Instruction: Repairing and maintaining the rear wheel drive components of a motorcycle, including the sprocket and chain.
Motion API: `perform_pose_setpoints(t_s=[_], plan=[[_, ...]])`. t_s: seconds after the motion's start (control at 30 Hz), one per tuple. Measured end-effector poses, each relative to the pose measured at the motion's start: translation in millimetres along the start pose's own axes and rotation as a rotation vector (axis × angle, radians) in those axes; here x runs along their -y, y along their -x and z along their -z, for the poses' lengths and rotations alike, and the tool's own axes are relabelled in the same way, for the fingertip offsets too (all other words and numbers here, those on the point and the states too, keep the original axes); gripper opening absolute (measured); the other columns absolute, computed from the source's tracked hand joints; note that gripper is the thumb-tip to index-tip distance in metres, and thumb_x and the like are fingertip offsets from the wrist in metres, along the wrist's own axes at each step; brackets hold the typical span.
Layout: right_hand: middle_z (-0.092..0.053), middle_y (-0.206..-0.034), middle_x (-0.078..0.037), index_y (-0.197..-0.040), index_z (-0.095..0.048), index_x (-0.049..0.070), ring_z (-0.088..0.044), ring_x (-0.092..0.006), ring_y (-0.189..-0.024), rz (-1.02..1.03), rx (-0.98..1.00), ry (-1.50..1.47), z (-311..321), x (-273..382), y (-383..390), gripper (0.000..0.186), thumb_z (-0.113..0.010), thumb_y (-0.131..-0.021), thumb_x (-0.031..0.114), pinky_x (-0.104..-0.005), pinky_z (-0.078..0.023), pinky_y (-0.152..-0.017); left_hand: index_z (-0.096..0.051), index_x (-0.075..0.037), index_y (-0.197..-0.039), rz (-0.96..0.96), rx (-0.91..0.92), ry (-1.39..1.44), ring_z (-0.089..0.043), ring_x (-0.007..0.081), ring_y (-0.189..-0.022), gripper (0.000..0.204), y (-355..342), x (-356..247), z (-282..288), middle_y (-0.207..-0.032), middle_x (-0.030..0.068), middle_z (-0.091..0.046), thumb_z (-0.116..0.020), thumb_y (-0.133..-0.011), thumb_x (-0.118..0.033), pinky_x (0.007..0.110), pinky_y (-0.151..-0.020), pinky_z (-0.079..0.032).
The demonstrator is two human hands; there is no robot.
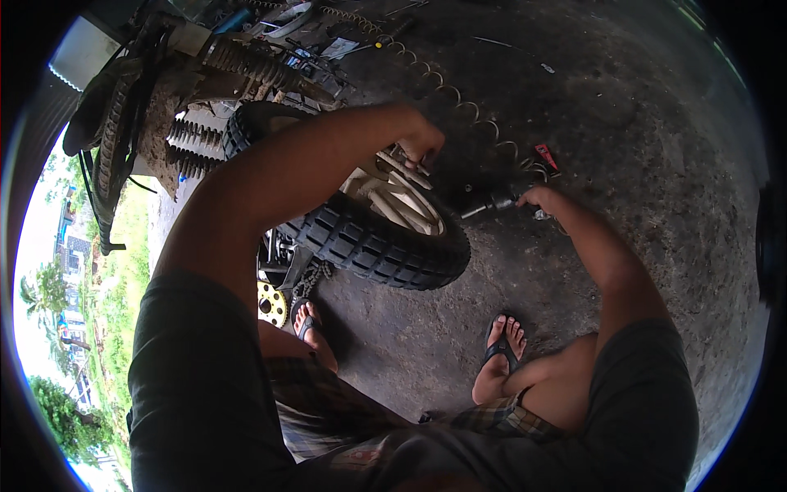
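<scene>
A motorcycle wheel with a knobby black tire [361, 258] and pale spoked rim lies tilted in front of me. My left hand [420, 143] is curled at the wheel's pale central part [402, 170]; exactly what its fingers grip is unclear. To the right of the tire, my right hand [537, 201] holds a dark air impact wrench [502, 202], its long socket end pointing left toward the wheel. A coiled air hose [471, 107] runs across the floor to the tool.
The muddy motorcycle [147, 123] stands at upper left. A yellow sprocket [272, 302] and chain [305, 279] are beside my left foot. A red packet [548, 158] lies on the concrete floor [656, 164]. Tools and metal parts [320, 66] are scattered at the back, with greenery outside at left.
</scene>
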State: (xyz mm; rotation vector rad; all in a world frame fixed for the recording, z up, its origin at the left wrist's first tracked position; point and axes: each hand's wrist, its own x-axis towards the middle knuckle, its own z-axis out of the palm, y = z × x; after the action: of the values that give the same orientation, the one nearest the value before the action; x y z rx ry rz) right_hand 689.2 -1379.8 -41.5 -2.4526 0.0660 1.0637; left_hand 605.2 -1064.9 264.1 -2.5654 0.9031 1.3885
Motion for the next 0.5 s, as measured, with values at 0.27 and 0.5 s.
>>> perform_pose_setpoints(t_s=[0.27, 0.5], plan=[[-0.066, -0.129, -0.017, -0.133, -0.060, -0.003, -0.063, -0.0330, -0.111, 0.091, 0.044, 0.184, 6, -23, 55, 0.070, -0.084, -0.081, 0.038, -0.0490, -0.053, -0.089, -0.075, -0.007, -0.105, -0.013, -0.078, -0.284, -0.067, 0.0346, -0.107, 0.036, 7, -10, -5, -0.105, 0.0162, -0.071, -0.084, -0.070, -0.010, 0.046, -0.083, -0.056], [-0.071, -0.113, -0.025, -0.130, -0.061, -0.005, -0.073, -0.0354, -0.094, -0.108, 0.273, 0.579, 1, -20, 73, 0.066, -0.080, -0.087, 0.041, -0.0513, -0.061, -0.072, -0.074, -0.007, -0.102, -0.129, -0.211, -0.425, -0.064, 0.0359, -0.112, 0.035, 12, -6, -14, -0.121, 0.0151, -0.064, -0.080, -0.067, -0.005, 0.048, -0.084, -0.056]])
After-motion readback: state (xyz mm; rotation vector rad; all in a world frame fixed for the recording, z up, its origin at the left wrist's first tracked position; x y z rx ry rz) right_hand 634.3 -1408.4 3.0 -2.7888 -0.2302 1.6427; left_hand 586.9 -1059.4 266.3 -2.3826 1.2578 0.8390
